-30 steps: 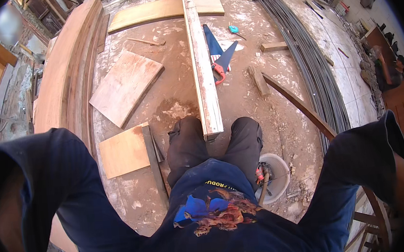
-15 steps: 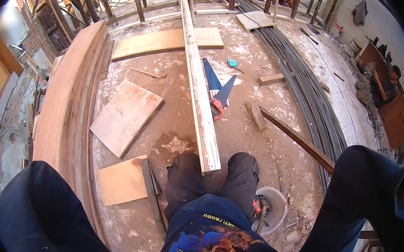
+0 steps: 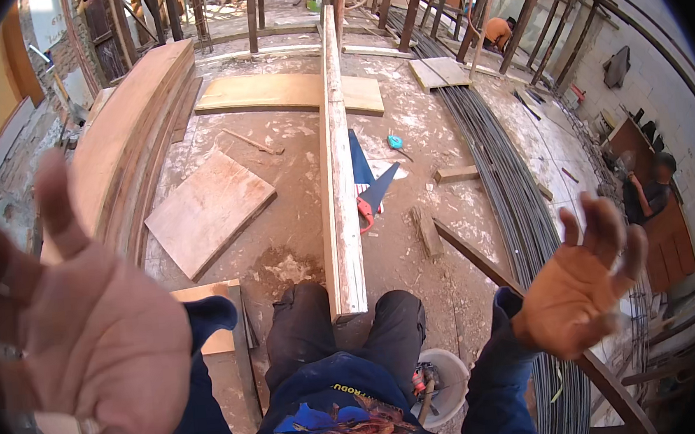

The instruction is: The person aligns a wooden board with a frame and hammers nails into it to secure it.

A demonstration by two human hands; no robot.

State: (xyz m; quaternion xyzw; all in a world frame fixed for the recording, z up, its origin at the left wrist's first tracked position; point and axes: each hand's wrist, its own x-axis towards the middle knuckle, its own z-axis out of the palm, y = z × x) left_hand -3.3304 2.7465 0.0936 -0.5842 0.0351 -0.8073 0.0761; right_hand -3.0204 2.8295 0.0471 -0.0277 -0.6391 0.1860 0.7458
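My left hand [image 3: 97,330] is raised close to the camera, palm showing, fingers spread and somewhat blurred; it holds nothing. My right hand [image 3: 581,283] is lifted too, palm up with loosely curled, parted fingers, and nothing lies in it. Between them a long, narrow wooden beam [image 3: 339,176] runs away from my knees, its near end above my lap. Just right of the beam, two handsaws lie on the ground, partly hidden by it; the nearer saw [image 3: 375,198] has a red handle. A teal tape measure [image 3: 395,142] rests beyond them.
A white bucket [image 3: 458,373] with tools stands by my right leg. Stacked boards [image 3: 129,129] lie at the left, a loose panel [image 3: 211,212] nearer the middle. Bundled steel rods [image 3: 495,154] stretch along the right. One person [image 3: 651,190] sits at the right; another [image 3: 499,32] crouches far off.
Both hands have come up into view from below with the forearms bent. The camera view has tilted up slightly. The beam and saws stay where they were.
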